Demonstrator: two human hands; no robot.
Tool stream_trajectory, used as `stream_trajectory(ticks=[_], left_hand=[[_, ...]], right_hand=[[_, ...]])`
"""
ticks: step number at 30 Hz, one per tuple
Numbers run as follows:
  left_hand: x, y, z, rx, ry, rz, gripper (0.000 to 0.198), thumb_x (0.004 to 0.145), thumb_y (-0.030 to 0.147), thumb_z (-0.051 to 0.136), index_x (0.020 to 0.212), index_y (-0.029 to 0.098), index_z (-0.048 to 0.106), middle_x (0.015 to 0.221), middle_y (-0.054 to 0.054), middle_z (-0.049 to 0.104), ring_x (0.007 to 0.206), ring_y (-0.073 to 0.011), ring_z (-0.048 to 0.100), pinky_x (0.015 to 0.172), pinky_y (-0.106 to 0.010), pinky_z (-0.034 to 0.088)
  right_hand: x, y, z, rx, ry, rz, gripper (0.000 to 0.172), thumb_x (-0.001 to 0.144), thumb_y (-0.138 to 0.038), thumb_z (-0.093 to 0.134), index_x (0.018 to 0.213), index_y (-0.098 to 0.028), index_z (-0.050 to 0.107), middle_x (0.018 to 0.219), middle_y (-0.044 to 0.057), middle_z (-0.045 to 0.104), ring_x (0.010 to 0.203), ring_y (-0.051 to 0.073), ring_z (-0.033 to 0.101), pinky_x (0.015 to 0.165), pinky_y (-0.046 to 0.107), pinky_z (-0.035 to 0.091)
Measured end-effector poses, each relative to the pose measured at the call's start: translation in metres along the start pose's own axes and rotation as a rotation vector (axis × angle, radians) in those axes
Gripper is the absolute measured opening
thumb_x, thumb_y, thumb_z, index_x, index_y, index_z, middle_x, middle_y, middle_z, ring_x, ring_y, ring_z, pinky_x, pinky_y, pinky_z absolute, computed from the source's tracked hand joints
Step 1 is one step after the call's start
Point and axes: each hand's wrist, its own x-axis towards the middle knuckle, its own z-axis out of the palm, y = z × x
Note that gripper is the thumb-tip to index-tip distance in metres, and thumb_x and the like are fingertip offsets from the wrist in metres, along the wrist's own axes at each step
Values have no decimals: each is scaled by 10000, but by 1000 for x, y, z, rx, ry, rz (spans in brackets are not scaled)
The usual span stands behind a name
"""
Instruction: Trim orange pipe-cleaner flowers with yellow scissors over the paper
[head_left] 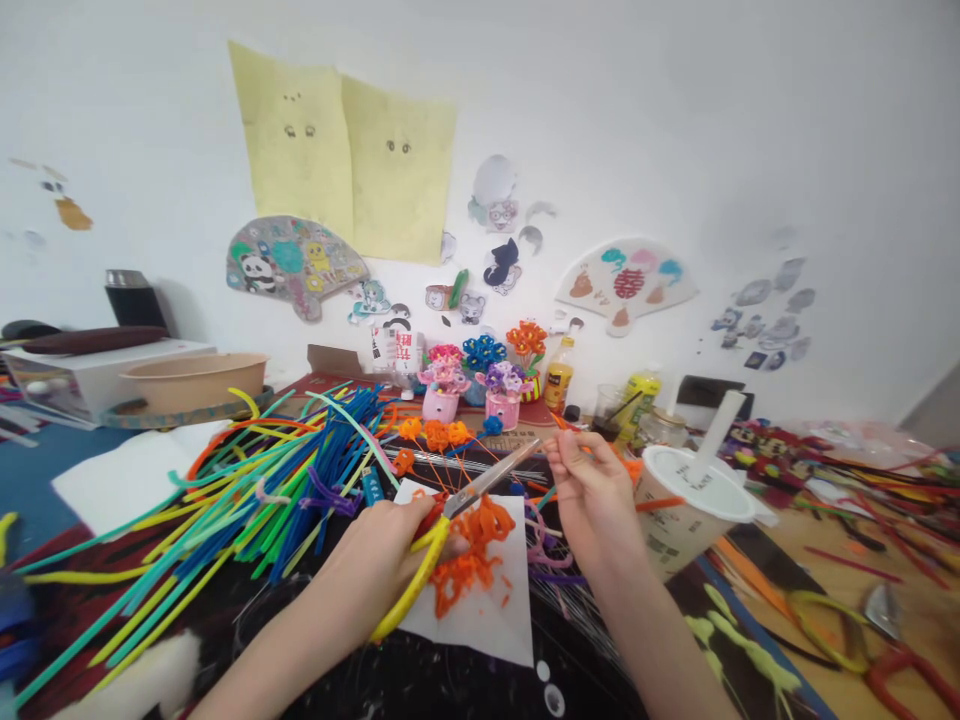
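Note:
My left hand (375, 560) is closed around the scissors (491, 475), which have a yellow and red handle. Their blades look together and point up and right towards my other hand. My right hand (596, 485) is pinched at the blade tips; a bit of orange fuzzy stem (559, 420) shows by its fingertips, but whether it is held is unclear. Below the blades, orange fuzzy loops and clippings (469, 560) lie on a white paper sheet (499, 630). Orange flower heads on thin stems (437, 433) rest just beyond.
A bundle of coloured pipe cleaners (300, 490) spreads on the left. A lidded cup with a straw (694, 490) stands close to my right forearm. Pots of fuzzy flowers (502, 405) and a drink bottle (559, 375) line the back. More scissors (832, 640) lie at right.

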Motion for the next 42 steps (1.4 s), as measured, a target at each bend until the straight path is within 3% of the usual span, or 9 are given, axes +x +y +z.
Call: stream_trajectory(ticks=[9, 16, 23, 36, 42], left_hand=[[-4, 8, -4, 24, 51, -83, 220, 847, 446, 379, 798, 233, 413, 804, -28, 627, 689, -199, 598, 582, -260, 361], [-4, 11, -6, 109, 37, -75, 222, 829, 449, 442, 784, 232, 429, 752, -23, 642, 664, -200, 614, 540, -243, 313], [-2, 6, -3, 95, -6, -39, 258, 844, 476, 431, 817, 224, 477, 724, -30, 643, 658, -198, 616, 542, -235, 320], [-2, 2, 1, 50, 17, 19, 316, 843, 506, 435, 823, 212, 546, 652, -20, 622, 594, -178, 587, 519, -227, 326], [-2, 0, 2, 36, 16, 27, 340, 843, 518, 436, 717, 212, 512, 634, -14, 625, 568, -165, 586, 508, -221, 323]], right_hand=[[1, 0, -2, -50, 13, -34, 220, 536, -262, 848, 588, -183, 650, 639, -14, 625, 600, 98, 554, 528, 204, 435], [-1, -2, -1, -76, -14, -53, 207, 552, -258, 839, 592, -193, 647, 629, -17, 637, 592, 104, 560, 525, 210, 435], [-2, -1, 0, -55, -26, -50, 204, 564, -244, 835, 586, -188, 640, 617, -24, 641, 590, 90, 558, 540, 199, 427], [-1, -1, -1, -82, -37, -83, 207, 562, -264, 831, 593, -190, 640, 637, -13, 638, 586, 107, 548, 536, 229, 419], [-2, -1, -1, -68, -39, -73, 191, 577, -258, 827, 600, -189, 651, 635, -18, 641, 595, 97, 549, 548, 214, 419]])
